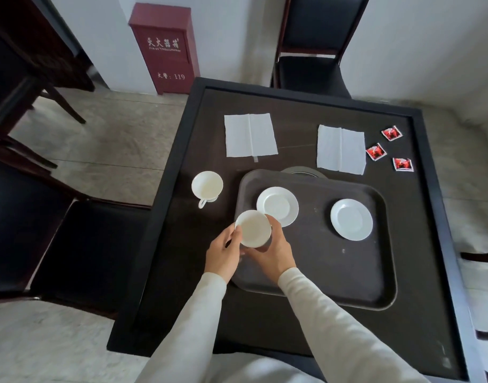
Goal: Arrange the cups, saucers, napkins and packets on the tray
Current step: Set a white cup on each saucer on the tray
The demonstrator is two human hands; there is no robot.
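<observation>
The left hand point(223, 254) and right hand point(273, 252) both curl round the cup point(253, 229), held upright at the left edge of the tray point(348, 272), just beside the left saucer point(277, 205). The step looks like seating it. Carry it level over the saucer's well, lower it straight, and release only once its foot sits centred.

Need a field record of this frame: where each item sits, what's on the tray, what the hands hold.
left saucer: on tray, bare
right saucer: on tray, bare
held cup: gripped by left hand and right hand, at tray's left edge, not on a saucer
second cup: on table, left of tray
left napkin, right napkin: flat on table beyond tray
packets: three, red, on table right of right napkin
</observation>
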